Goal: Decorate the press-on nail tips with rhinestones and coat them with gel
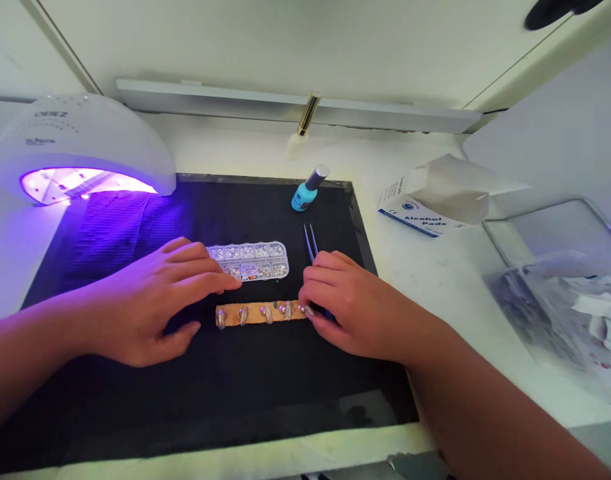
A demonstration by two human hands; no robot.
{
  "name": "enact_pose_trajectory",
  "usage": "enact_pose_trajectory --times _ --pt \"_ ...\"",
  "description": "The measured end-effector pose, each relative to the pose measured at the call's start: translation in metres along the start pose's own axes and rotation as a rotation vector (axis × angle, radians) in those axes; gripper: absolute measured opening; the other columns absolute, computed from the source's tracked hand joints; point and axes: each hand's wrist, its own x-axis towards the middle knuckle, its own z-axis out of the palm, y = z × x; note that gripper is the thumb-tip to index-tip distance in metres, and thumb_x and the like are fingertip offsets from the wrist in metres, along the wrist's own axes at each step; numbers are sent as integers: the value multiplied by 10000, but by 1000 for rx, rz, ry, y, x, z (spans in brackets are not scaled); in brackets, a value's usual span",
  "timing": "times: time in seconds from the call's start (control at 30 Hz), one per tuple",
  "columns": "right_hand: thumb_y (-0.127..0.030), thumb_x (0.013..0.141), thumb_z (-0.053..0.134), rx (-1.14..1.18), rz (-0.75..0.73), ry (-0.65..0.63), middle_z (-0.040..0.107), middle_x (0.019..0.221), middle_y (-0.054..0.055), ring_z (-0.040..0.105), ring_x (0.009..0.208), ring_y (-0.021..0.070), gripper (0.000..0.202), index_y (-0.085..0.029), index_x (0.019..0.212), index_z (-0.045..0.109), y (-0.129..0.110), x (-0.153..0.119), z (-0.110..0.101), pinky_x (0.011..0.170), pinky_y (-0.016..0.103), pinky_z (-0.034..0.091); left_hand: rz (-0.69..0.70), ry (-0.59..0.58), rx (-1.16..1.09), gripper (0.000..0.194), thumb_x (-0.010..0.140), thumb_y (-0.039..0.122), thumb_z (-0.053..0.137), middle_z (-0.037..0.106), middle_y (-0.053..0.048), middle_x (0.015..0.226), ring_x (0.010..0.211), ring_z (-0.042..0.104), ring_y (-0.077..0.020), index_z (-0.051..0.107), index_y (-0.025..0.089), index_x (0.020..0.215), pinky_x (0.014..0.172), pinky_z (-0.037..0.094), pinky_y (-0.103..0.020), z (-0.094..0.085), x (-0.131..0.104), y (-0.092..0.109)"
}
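Observation:
My left hand (173,303) rests palm down with its fingers stretched out, the fingertips on the near edge of a clear compartment case (255,260) of small rhinestones. My right hand (343,303) is closed, thumb and fingers pinching a clear false nail tip (309,312) at the right end of a tan strip (253,317). Several more nail tips stand along that strip on small round mounts. Blue tweezers (311,241) point away from me just beyond the right hand; their rear part is hidden by it.
A lit nail lamp (95,143) glows purple at the left. Behind the black mat (225,393) stands a gold-capped bottle (305,123); a blue polish bottle (305,190) is on it. An alcohol pads box (425,200) and a clear bin (560,300) are at the right.

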Motion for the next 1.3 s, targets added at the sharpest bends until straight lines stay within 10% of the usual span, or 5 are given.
enact_pose_trajectory --times 1.07,1.3 --pt "-201 821 619 14 18 62 602 748 42 471 779 218 42 -175 792 636 4 0 6 730 354 345 -75 14 9 309 910 138 488 664 -56 970 911 586 -216 464 167 1216 838 422 -383 13 10 18" --pt "-323 771 710 -5 41 175 647 952 98 525 892 262 324 -122 1016 641 -2 -1 11 805 407 390 -95 47 16 388 864 203 557 658 -65 1020 964 577 -239 451 167 1235 872 417 -414 12 13 27"
